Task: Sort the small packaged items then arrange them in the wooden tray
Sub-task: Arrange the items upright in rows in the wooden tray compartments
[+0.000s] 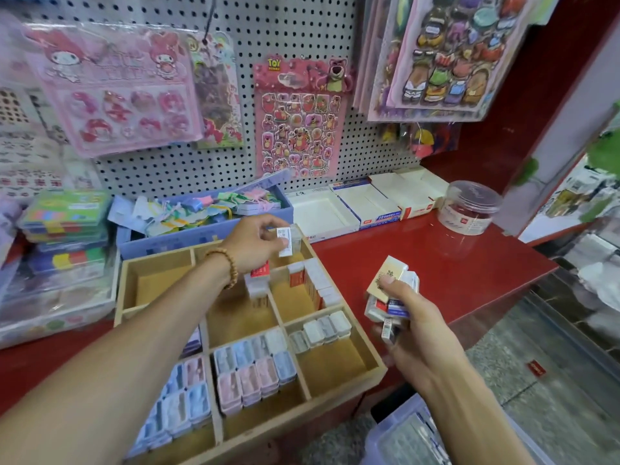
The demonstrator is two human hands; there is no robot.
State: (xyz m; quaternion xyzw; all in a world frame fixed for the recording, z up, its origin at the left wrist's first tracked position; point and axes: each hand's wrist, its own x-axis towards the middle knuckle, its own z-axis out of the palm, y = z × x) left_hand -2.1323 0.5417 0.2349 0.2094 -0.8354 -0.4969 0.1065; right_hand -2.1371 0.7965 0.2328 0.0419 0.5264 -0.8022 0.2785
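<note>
A wooden tray [339, 396] with several compartments sits on the red counter, its near corner hanging over the edge. Pastel blue and pink packs [250, 369] fill the near compartments, white packs [322, 327] line one at the right, and red-and-white packs [313, 285] stand in the far right ones. My left hand [253, 243] hovers over the tray's far right compartment, pinching one small white pack [285, 241]. To the right of the tray, my right hand [414, 333] grips a bundle of small packs [389, 290].
A red counter [436, 260] carries a clear round jar [469, 206], open white boxes [339, 214] and a blue box of tags [204, 223]. Sticker sheets hang on the pegboard [298, 31]. A stack of boxes [63, 236] stands left. A clear bin [409, 434] sits below my right arm.
</note>
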